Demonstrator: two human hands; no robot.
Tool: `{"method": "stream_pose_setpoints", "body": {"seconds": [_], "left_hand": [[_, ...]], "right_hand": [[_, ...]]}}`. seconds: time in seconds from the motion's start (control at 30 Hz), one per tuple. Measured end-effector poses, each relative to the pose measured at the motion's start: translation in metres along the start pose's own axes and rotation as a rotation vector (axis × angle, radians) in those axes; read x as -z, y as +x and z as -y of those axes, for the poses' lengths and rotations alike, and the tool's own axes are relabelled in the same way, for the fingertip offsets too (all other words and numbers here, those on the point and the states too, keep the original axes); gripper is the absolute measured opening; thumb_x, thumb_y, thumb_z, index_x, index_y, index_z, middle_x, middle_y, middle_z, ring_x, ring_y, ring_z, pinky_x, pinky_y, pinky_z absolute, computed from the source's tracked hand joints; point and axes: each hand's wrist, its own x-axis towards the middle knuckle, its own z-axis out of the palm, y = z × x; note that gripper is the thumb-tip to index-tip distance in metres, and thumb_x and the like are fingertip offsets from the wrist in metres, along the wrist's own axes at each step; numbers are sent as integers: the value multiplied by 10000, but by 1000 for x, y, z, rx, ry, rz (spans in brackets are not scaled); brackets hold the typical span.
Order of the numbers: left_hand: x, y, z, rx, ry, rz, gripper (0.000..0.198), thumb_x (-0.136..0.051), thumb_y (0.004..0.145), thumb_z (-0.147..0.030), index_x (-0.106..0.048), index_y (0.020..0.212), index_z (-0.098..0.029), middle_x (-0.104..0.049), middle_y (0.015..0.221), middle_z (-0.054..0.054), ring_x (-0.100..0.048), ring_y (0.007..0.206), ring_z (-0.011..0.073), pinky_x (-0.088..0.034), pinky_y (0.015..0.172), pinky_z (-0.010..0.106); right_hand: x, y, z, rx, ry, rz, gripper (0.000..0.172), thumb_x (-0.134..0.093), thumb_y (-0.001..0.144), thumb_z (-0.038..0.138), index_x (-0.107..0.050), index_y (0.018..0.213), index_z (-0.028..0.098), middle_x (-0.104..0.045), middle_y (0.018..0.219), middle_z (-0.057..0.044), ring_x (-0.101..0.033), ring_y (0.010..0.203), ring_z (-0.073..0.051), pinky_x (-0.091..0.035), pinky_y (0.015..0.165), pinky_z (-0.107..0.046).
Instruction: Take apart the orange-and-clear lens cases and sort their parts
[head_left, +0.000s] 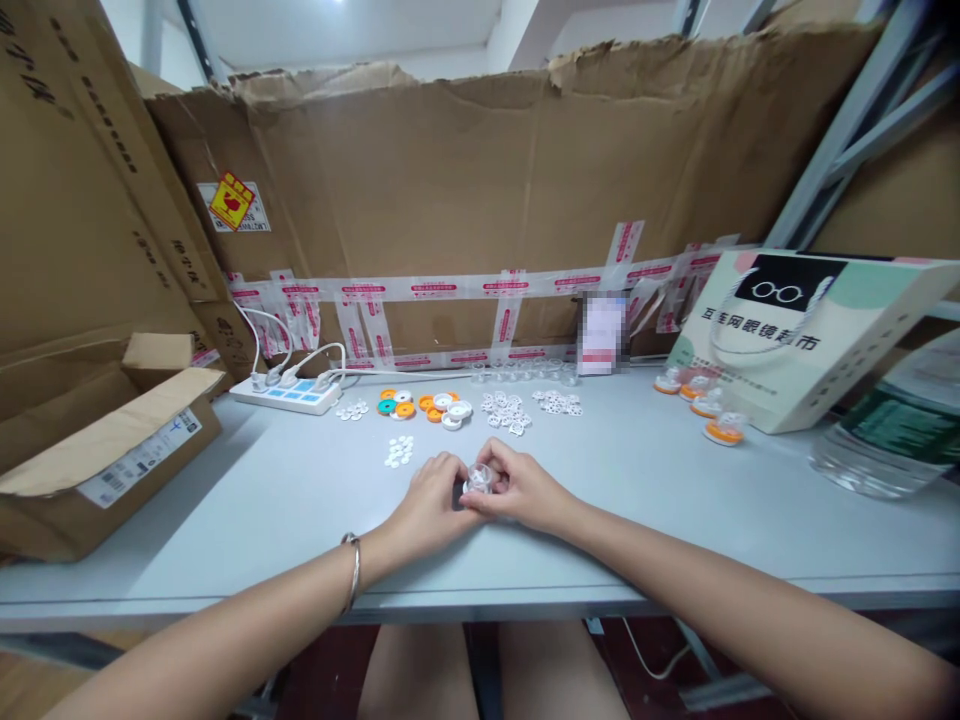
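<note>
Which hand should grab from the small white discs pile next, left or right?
Left, probably. The small white discs lie just ahead of the left hand, on its side. The right hand sits farther off and would cross over the clear plastic piece both hands pinch.

Bright, even light fell from overhead, with a white glow at the top edge. Faint, soft shadows lay beneath the left hand (429,502) and right hand (526,490) on the pale table (637,500). Wide-angle distortion curved the edges; one label (603,333) was pixelated.
</note>
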Motion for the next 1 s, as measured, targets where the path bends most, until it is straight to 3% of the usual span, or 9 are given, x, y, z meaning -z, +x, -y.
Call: {"method": "stream_pose_setpoints", "body": {"seconds": [0.37, 0.5, 0.63, 0.77, 0.83, 0.93, 1.0], "left_hand": [[1, 7, 9, 7, -119, 7, 180, -631, 670, -278, -516, 764, -177, -567, 837, 35, -512, 811, 196, -397, 702, 289], [1, 9, 10, 17, -127, 14, 227, -646, 666, -338, -533, 769, -170, -573, 820, 39, -517, 789, 195, -396, 675, 280], [1, 9, 10, 31, -107, 18, 168, -633, 661, -268, -543, 756, -163, -562, 808, 41, -513, 789, 196, -400, 678, 281], [1, 9, 11, 0, -125, 5, 254, -694, 606, -287, -568, 792, -169, -555, 853, 46, -510, 840, 210, -407, 732, 296], [1, 9, 11, 12, -131, 13, 269, -706, 596, -302, -582, 798, -173, -553, 854, 47, -509, 844, 214, -409, 740, 301], [2, 9, 11, 25, -131, 23, 195, -665, 627, -241, -593, 797, -175, -555, 850, 44, -509, 839, 209, -409, 759, 306], [2, 10, 11, 12, -128, 26, 176, -642, 628, -201, -585, 792, -172, -557, 858, 44, -509, 840, 207, -407, 769, 308]], "right_hand": [[4, 2, 3, -56, 94, 29, 230, -643, 652, 306, -469, 738, 183, -312, 529, 85, -284, 485, -66, -233, 452, -195], [8, 2, 3, 25, 60, 64, 170, -601, 689, 258, -539, 827, 180, -346, 589, 58, -332, 538, -84, -285, 504, -206], [6, 1, 3, 123, -9, 57, 210, -568, 698, 204, -503, 898, 199, -448, 743, 17, -407, 646, -107, -343, 590, -220], [3, 2, 3, -26, -97, -16, 359, -679, 618, 319, -413, 830, 206, -365, 605, 70, -341, 543, -93, -274, 494, -206], [4, 3, 5, -58, -139, -7, 315, -667, 636, 341, -413, 761, 203, -347, 553, 78, -326, 510, -88, -248, 473, -207], [9, 2, 10, 61, -175, 43, 169, -581, 715, 273, -479, 827, 197, -441, 630, 41, -399, 566, -101, -311, 525, -212], [12, 0, 14, 150, -223, 44, 335, -586, 702, 249, -469, 1012, 202, -506, 799, -6, -453, 670, -123, -361, 611, -231]]}}
